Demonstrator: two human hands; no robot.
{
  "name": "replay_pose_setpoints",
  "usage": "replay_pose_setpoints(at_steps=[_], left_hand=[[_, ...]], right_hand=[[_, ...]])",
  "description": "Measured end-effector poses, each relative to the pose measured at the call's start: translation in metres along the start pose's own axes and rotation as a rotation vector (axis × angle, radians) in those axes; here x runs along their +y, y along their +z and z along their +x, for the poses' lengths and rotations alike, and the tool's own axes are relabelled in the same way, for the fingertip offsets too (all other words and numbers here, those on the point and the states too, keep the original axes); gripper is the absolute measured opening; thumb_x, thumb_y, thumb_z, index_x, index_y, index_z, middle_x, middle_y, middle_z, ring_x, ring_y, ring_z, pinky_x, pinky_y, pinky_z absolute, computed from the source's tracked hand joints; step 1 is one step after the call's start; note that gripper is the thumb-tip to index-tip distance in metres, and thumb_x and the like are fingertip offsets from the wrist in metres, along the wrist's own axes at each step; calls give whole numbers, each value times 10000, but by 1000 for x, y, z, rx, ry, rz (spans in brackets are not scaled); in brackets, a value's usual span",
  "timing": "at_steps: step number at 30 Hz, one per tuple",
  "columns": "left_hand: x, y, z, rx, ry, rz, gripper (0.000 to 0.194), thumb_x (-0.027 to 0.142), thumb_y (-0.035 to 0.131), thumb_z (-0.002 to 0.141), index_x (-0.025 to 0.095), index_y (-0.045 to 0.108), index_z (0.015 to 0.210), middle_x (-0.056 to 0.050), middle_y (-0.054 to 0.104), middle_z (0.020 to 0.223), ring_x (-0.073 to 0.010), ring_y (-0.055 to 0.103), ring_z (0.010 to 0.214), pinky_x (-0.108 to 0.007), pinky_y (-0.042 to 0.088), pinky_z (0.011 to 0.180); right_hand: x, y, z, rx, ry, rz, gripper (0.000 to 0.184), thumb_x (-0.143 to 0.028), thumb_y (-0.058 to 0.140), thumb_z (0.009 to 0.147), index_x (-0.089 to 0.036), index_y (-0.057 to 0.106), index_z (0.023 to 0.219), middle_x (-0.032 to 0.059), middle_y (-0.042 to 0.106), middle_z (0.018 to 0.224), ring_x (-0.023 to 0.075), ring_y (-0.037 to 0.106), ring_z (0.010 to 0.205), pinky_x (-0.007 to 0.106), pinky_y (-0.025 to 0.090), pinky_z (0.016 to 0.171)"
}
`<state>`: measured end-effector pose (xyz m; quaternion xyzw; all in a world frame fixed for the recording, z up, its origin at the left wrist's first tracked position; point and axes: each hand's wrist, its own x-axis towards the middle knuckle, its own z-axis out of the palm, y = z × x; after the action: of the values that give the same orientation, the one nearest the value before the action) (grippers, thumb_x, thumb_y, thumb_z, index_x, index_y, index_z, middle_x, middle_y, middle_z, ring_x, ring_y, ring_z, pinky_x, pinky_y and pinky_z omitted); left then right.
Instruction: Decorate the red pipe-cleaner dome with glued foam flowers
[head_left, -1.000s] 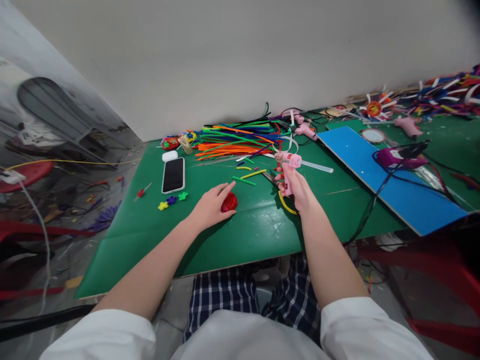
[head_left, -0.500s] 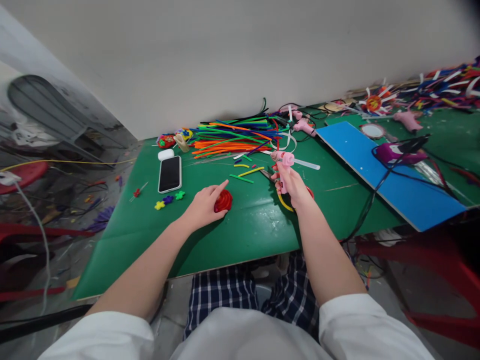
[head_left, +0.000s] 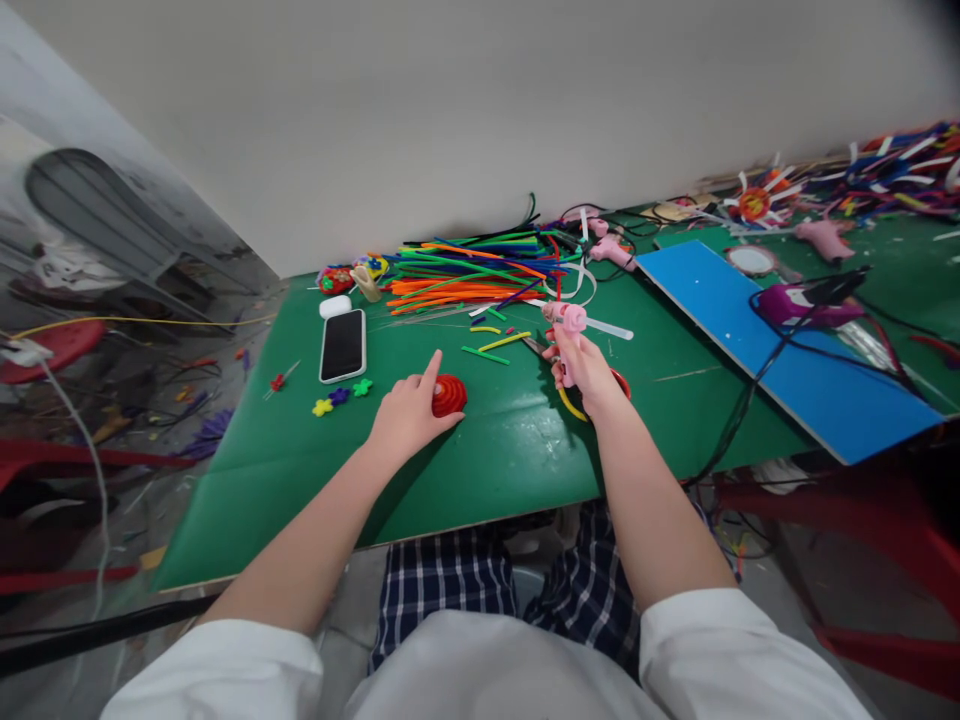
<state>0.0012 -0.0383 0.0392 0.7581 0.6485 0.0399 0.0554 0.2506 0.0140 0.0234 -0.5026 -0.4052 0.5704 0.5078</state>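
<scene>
My left hand (head_left: 405,412) lies at the left side of a red spiral coil (head_left: 451,394) on the table. Its index finger points away from me, raised off the coil, and the thumb stretches along the coil's near edge. In my right hand (head_left: 587,374) is a pink glue gun (head_left: 573,318), with a clear glue stick (head_left: 610,329) sticking out of its rear. Under that hand lie scissors with a yellow and red handle (head_left: 571,404), partly hidden. Cut green and yellow pipe cleaner pieces (head_left: 504,342) lie between the hands.
Coloured pipe cleaners (head_left: 465,290) are heaped by the wall. Left of them are a phone (head_left: 343,346), a white case (head_left: 334,307) and small flowers (head_left: 340,396). A blue board (head_left: 780,350) on the right carries a purple glue gun (head_left: 802,302) with its cord trailing across.
My left index finger has lifted off the red coil and swung left, uncovering more of it. My right hand stays with the glue gun in nearly the same place.
</scene>
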Motion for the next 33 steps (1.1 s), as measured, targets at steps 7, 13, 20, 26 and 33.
replay_pose_setpoints(at_steps=[7, 13, 20, 26, 33], left_hand=[[-13, -15, 18, -108, 209, 38, 920, 357, 593, 669, 220, 66, 1411, -101, 565, 986, -271, 535, 889, -347, 416, 743], [-38, -31, 28, -239, 373, -207, 958, 354, 625, 664, 270, 27, 1408, -90, 390, 1350, -269, 420, 1189, -358, 366, 941], [-127, -31, 15, 136, -109, -191, 418, 393, 422, 829, 194, 532, 1179, -77, 612, 1116, -241, 568, 984, -385, 431, 872], [-147, -8, 2, 95, -19, 23, 372, 380, 376, 846, 174, 650, 991, -98, 641, 952, -242, 573, 885, -402, 428, 837], [-129, -4, 6, 204, -90, -32, 233, 410, 560, 729, 209, 668, 776, -81, 628, 857, -247, 553, 829, -392, 411, 774]], right_hand=[[2, -1, 0, 6, -19, 13, 405, -584, 558, 706, -214, 554, 870, -14, 557, 720, 34, 411, 384, 174, 354, 296], [-3, 1, -4, -29, -5, 25, 405, -581, 544, 722, -215, 558, 894, -3, 587, 744, 44, 443, 394, 178, 376, 310], [-18, 4, -17, -249, 5, 115, 457, -585, 501, 748, -216, 540, 1015, 17, 606, 771, 58, 451, 387, 175, 297, 267], [-17, 10, -22, -309, -18, 74, 409, -556, 496, 766, -214, 565, 979, 17, 603, 772, 50, 409, 382, 178, 261, 273], [-20, 16, -27, -255, -39, 60, 416, -549, 519, 749, -197, 565, 966, 19, 598, 739, 50, 403, 370, 170, 250, 258]])
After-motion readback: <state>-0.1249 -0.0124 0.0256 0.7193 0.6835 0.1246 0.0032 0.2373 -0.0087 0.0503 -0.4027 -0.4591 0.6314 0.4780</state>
